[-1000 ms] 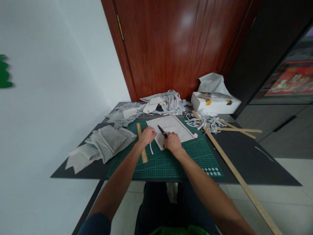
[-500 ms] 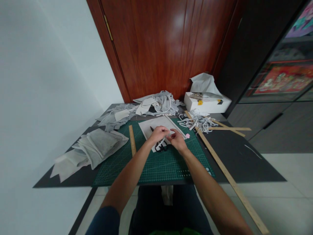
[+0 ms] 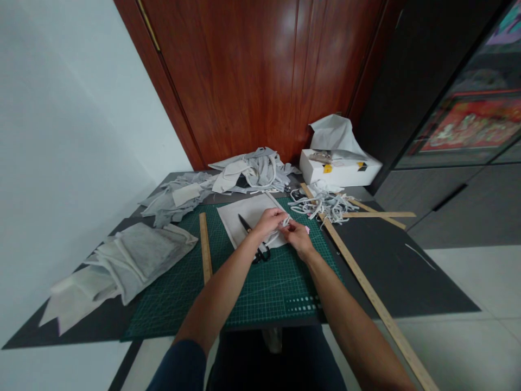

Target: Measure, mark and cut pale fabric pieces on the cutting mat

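Both my hands meet over a light fabric piece (image 3: 233, 217) on the green cutting mat (image 3: 260, 293). My left hand (image 3: 270, 221) pinches a white cord (image 3: 286, 220) that is looped between my fingers. From the right, my right hand (image 3: 298, 238) has its fingers closed on the same cord. Part of the cord hangs down between the hands over the fabric. Black-handled scissors (image 3: 262, 254) lie partly beneath my left wrist, blades pointing up and left. A small pink piece (image 3: 307, 230) shows just beyond my right hand.
A short wooden ruler (image 3: 205, 244) lies left of my arms. Folded grey fabric (image 3: 142, 255) is at the left, with scraps (image 3: 244, 174) behind. Tangled white cords (image 3: 325, 205) rest across wooden strips at right, by a white box (image 3: 342, 169). A long ruler (image 3: 366, 282) overhangs the front edge.
The cord now shows as a loop above my fingertips. My hands stay close together, shifted slightly over the fabric. The whole view has turned a little, and more of the scissors shows.
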`<state>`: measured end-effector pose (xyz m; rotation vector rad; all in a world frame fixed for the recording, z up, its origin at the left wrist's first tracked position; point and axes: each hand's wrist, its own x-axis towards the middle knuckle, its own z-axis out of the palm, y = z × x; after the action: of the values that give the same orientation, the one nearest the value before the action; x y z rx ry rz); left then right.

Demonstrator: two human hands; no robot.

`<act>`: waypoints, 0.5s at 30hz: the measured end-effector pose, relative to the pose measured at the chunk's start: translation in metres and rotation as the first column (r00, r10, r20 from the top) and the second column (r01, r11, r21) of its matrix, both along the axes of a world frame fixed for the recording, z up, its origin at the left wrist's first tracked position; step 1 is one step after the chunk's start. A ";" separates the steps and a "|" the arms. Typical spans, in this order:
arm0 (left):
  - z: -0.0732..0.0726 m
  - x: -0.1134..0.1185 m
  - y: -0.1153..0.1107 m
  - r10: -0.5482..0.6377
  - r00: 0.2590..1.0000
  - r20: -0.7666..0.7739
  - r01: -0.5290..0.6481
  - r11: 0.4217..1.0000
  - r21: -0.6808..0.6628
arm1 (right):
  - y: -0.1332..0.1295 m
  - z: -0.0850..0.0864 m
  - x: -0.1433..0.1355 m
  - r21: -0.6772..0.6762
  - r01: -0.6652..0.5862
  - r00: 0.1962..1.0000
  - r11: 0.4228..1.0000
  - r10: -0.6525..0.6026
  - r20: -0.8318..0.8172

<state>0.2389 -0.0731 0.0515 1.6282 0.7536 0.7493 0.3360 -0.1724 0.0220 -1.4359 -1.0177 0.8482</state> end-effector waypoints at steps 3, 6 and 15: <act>-0.008 0.012 0.009 0.065 0.998 0.011 -0.065 0.998 -0.019 | 0.005 -0.007 0.005 -0.026 0.022 0.998 0.999 -0.024 -0.060; -0.014 0.018 0.016 0.104 0.994 -0.015 -0.104 0.994 -0.019 | 0.010 -0.009 0.015 -0.038 0.075 0.992 0.996 -0.079 -0.103; -0.017 -0.016 0.037 0.200 0.917 -0.345 -0.099 0.952 0.290 | 0.024 -0.006 0.038 0.037 0.316 0.949 0.948 -0.316 -0.016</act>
<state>0.2227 -0.0360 0.0348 2.0077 1.0968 0.6800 0.3741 -0.1480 0.0161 -1.5096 -0.7642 0.5973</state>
